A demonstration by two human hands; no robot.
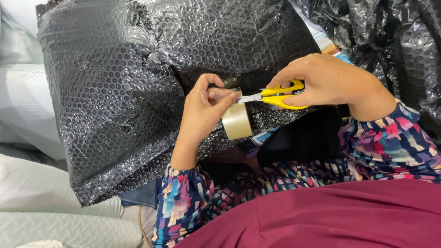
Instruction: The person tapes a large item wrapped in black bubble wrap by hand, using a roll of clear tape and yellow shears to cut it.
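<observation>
Head view, looking down onto a parcel wrapped in black bubble wrap (119, 92), which serves as the landmark here. At the parcel's lower right edge the left hand (204, 108) is closed in a pinch, thumb and forefinger holding a short tab of clear tape pulled up from a roll of clear packing tape (237, 120); the roll hangs just below that hand, its lower half showing against the wrap and its upper part hidden behind the fingers. The tab itself is nearly transparent and hard to make out. To the right of the roll, also over the parcel's lower right edge, the right hand (321, 80) is closed around a pair of yellow-handled scissors (271, 97); the fingers pass through the loops and cover most of the upper handle. The metal blades point left and meet the tape beside the left fingertips; whether they are parted or closed cannot be told. Both forearms wear patterned multicolour sleeves (390, 142), the right one cut off by the frame edge. Below the parcel lies a maroon garment (330, 216). Left of the parcel sit white padded packages (27, 115), only partly in frame. More black bubble wrap (395, 36) fills the upper right corner, and a slip of printed paper between it and the parcel is mostly hidden.
</observation>
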